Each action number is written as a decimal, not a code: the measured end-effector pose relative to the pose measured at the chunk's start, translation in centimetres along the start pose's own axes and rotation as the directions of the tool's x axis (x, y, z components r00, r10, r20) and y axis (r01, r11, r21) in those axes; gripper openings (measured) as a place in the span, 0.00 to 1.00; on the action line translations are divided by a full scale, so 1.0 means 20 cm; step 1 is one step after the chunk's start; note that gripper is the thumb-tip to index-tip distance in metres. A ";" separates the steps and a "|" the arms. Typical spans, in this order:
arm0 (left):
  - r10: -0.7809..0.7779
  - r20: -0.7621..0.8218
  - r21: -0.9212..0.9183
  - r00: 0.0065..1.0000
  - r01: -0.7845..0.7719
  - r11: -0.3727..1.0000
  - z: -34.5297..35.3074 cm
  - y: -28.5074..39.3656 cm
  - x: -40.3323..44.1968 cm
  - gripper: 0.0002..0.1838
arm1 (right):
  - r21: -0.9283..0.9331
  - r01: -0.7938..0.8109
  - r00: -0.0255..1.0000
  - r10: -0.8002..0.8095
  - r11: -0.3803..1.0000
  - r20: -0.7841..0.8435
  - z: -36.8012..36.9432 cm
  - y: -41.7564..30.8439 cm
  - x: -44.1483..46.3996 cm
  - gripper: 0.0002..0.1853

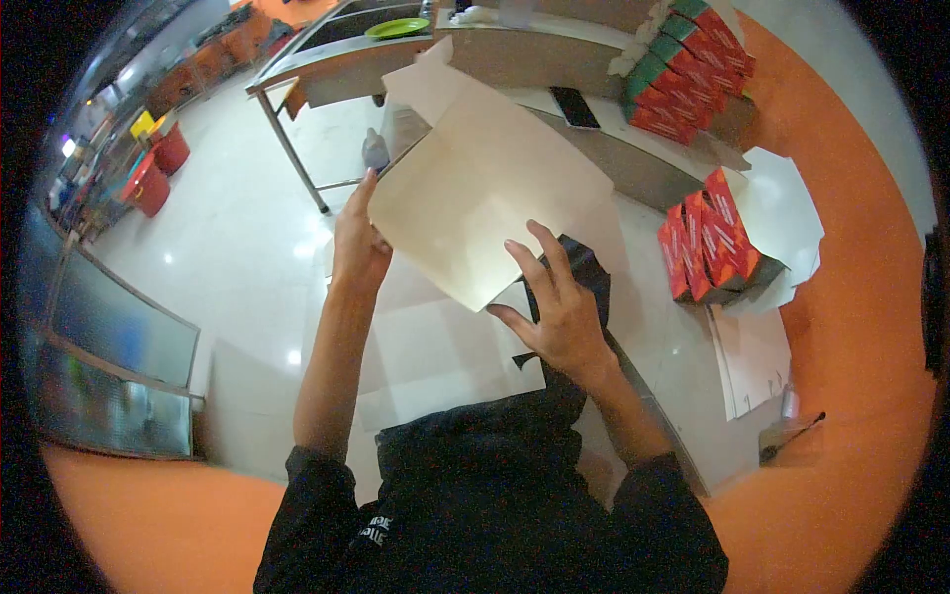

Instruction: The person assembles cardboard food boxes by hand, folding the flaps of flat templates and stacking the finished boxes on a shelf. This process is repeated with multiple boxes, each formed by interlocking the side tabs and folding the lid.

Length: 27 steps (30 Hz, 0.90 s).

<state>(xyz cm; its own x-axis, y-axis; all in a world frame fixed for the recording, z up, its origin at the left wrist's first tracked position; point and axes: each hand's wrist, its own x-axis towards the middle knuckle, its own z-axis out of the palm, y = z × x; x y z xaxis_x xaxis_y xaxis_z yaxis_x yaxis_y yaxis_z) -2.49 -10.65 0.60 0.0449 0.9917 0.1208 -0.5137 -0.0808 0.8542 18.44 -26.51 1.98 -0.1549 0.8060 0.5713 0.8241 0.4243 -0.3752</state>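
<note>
A partly folded cardboard carton (445,208), pale inside with its flaps standing out, is held up in front of me. My left hand (358,243) is closed on its left edge, thumb and fingers on either side of the board. At the lower right edge is my right hand (564,317), its fingers spread apart and its thumb by the carton's near corner. Whether those fingertips touch the board is hard to tell. Below the carton lie flat white sheets (426,346).
Red-and-green boxes (688,74) are stacked at the back right, and more red boxes (708,247) stand nearer at right. A phone (574,107) lies on the ledge. A green plate (397,28) sits on the far counter. Red bins (148,186) stand at left.
</note>
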 end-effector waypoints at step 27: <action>-0.146 0.186 0.107 0.972 0.127 0.986 -0.01 -0.15 -0.27 0.20 | -0.460 -0.346 0.888 0.128 0.818 -0.441 -1.09 0.74 -0.20 0.19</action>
<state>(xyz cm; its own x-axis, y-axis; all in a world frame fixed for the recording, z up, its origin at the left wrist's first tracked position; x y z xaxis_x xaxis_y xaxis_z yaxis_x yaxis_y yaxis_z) -1.31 -15.76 -2.71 0.2773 0.9568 0.0869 -0.4090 0.0357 0.9119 43.15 -32.39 10.02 0.2079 0.5880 0.7817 0.9781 -0.1219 -0.1684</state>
